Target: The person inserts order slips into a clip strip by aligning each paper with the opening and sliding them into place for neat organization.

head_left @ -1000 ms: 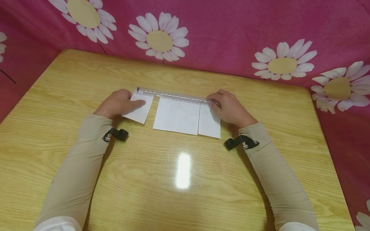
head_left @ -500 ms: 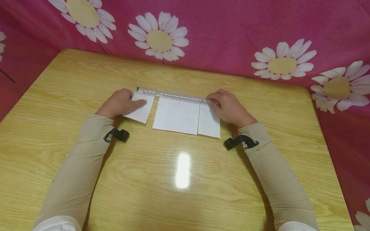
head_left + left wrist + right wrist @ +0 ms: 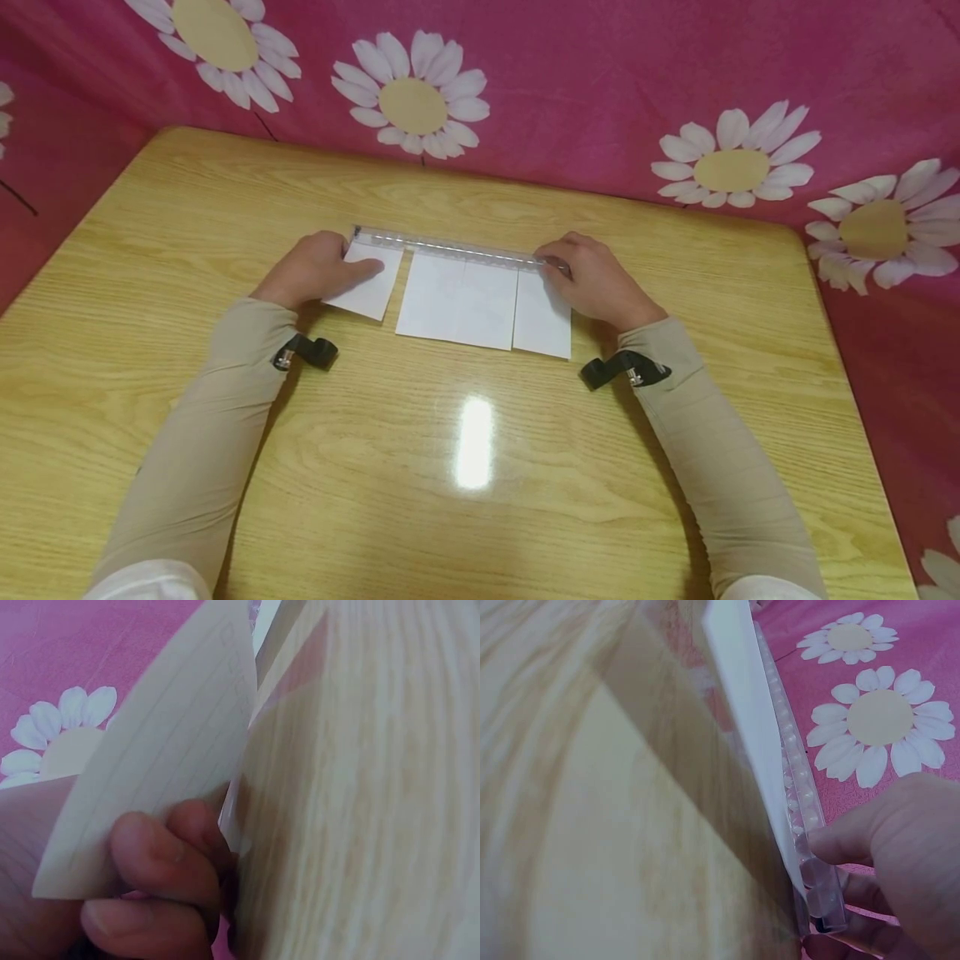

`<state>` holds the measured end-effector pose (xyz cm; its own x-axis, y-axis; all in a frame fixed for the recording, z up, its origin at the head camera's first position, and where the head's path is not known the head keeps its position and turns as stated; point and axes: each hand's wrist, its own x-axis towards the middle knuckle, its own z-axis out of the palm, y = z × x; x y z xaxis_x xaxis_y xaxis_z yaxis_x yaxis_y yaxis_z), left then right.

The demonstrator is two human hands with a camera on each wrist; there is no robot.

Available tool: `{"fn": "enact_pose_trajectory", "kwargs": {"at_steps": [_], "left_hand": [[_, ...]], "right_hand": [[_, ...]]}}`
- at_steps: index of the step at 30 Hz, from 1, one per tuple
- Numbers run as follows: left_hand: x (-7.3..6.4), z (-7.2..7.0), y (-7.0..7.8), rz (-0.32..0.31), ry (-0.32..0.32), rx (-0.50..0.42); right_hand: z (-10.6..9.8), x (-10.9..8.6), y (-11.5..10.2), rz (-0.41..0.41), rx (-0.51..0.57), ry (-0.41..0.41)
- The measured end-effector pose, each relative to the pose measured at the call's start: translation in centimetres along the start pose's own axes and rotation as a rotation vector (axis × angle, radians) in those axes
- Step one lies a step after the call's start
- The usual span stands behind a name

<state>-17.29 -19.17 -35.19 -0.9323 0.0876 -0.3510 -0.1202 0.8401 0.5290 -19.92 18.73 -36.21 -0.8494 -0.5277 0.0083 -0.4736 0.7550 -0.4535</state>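
Note:
A long clear plastic strip [image 3: 465, 250], with a row of round bumps showing in the right wrist view, stretches between my hands. White paper cards hang along its near side: a wide pair [image 3: 457, 304] in the middle and a narrow one [image 3: 542, 321] at the right. My right hand [image 3: 592, 279] pinches the strip's right end between thumb and fingers. My left hand [image 3: 311, 271] holds another white card [image 3: 371, 287] at the strip's left end, thumb on top. In the left wrist view, fingers curl against this card's underside [image 3: 172, 727], which bears faint printed lines.
Everything is over a glossy wood-grain table [image 3: 480, 533] with a bright light reflection near its middle. A pink cloth [image 3: 562, 83] with large white daisies stands along the back edge. Black camera mounts [image 3: 307, 352] sit on both sleeved wrists.
My left hand has shifted slightly right with its card, narrowing the gap to the middle cards. The right hand and the strip have hardly moved.

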Motion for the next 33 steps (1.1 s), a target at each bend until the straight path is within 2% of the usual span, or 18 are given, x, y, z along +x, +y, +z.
{"fn": "enact_pose_trajectory", "kwargs": {"at_steps": [33], "left_hand": [[0.11, 0.78, 0.64, 0.038, 0.004, -0.002]], "right_hand": [[-0.01, 0.10, 0.02, -0.005, -0.012, 0.004]]}}
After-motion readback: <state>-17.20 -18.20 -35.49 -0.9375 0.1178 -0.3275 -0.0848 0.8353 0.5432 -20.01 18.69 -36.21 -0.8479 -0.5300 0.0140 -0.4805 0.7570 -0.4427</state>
